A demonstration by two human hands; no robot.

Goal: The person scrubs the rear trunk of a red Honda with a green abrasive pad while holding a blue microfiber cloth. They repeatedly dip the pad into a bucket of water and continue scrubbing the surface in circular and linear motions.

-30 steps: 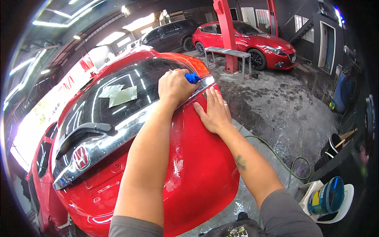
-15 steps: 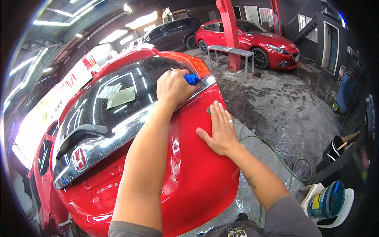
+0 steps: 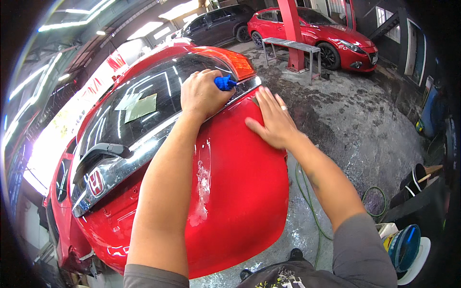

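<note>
Left hand (image 3: 204, 93) grips a blue cloth (image 3: 224, 83), probably on the chrome strip (image 3: 144, 151) running lower-left; right hand (image 3: 273, 120) flat, open on red hatch (image 3: 240, 192)

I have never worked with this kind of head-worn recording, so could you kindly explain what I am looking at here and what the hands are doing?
The picture comes from a wide fisheye camera worn on a person's head, looking down at their own bare arms, which enter from the bottom edge. That is why straight lines bend near the rim. The left hand closes its grip on a small blue tool, pressing it at the chrome strip below the rear window of a red car. The right hand lies flat and open on the red panel beside it. A green hose lies on the wet concrete floor, and a second red car and a dark car are parked behind.
</note>
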